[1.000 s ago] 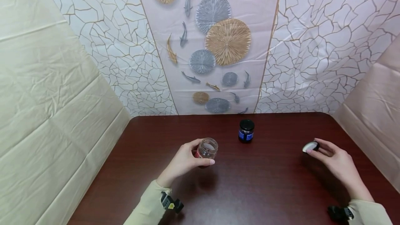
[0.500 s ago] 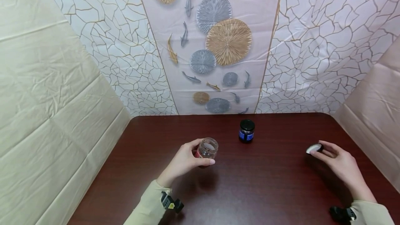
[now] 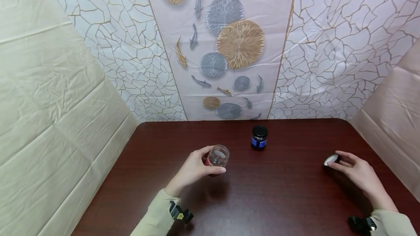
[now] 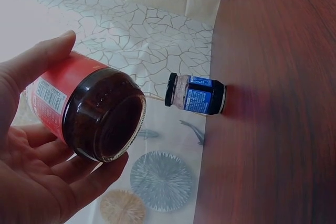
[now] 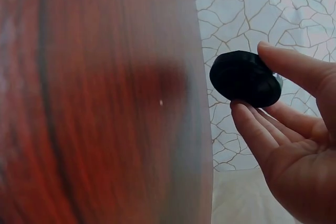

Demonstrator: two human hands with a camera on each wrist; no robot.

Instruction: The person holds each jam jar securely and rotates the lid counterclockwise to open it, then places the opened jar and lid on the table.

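Observation:
My left hand grips an open glass jar with a red label, held above the table and tilted a little. Its dark contents and round base show in the left wrist view. Over at the right side, my right hand pinches a black lid between thumb and fingers, its white inside turned up and to the left. From the right wrist, only the lid's black outer side is seen. A second jar, with a black lid and blue label, stands upright between the hands, farther back.
The dark red-brown table ends at a patterned cloth wall behind. Cream cloth hangs on the left side, and another cloth side closes in near my right hand.
My right hand has moved right and slightly nearer to me, lowering the lid toward the table. My left hand and its jar have stayed still, as has the blue-labelled jar.

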